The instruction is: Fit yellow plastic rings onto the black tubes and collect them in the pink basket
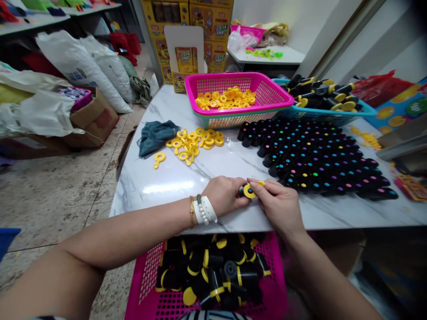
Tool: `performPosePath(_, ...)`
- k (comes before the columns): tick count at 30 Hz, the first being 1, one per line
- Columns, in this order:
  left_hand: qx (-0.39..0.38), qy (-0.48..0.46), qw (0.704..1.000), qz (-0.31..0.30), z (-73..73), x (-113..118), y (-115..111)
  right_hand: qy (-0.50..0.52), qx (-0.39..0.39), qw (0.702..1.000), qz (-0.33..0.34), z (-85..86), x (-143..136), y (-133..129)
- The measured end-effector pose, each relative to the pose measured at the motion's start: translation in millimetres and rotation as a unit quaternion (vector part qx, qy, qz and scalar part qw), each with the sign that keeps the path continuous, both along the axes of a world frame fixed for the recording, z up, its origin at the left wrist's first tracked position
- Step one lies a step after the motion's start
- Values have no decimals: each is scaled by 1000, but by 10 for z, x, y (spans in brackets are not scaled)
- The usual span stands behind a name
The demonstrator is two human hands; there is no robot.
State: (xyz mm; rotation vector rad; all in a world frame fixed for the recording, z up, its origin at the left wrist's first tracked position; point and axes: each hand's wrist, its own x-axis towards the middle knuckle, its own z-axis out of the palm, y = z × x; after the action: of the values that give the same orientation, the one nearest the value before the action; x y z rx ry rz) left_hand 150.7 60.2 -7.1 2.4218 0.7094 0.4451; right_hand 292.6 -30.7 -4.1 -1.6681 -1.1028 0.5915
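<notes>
Over the table's front edge, my left hand (228, 194) is closed around a small black piece, mostly hidden by the fingers. My right hand (280, 204) pinches a yellow ring with a tab (249, 191), which lies against the black piece; a dark centre shows through the ring. Loose yellow rings (190, 144) lie on the white marbled table (160, 191) beside a dark teal cloth (157, 137). To the right stand rows of black cylinders (320, 155) with coloured dots on top.
A pink basket (238, 78) of yellow rings and a blue basket (363, 109) of black-and-yellow pieces stand at the back. Below the table edge is a magenta basket (145, 284) of black-and-yellow pieces. Yellow boxes (213, 26) are stacked behind; white sacks (80, 66) lean at left.
</notes>
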Motion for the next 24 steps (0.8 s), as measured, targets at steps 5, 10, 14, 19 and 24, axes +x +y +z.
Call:
performPosePath(5,-155,-44,987,-9,72,-21,10,27,-53,998,4,-2,6,-23)
performPosePath(10,-445,-48,894,1,172,40,76,82,-70,994,8,35,-23,-28)
performPosePath(14,-498,-65,865,19,158,63,71,101,-71,992,16,29,-44,-15)
performPosePath(19,-482,-98,870,33,120,-1,7,115,-65,991,4,-24,-27,-18)
performPosePath(24,-493,-95,864,40,142,6,-4,102,-60,993,22,-36,-43,-38)
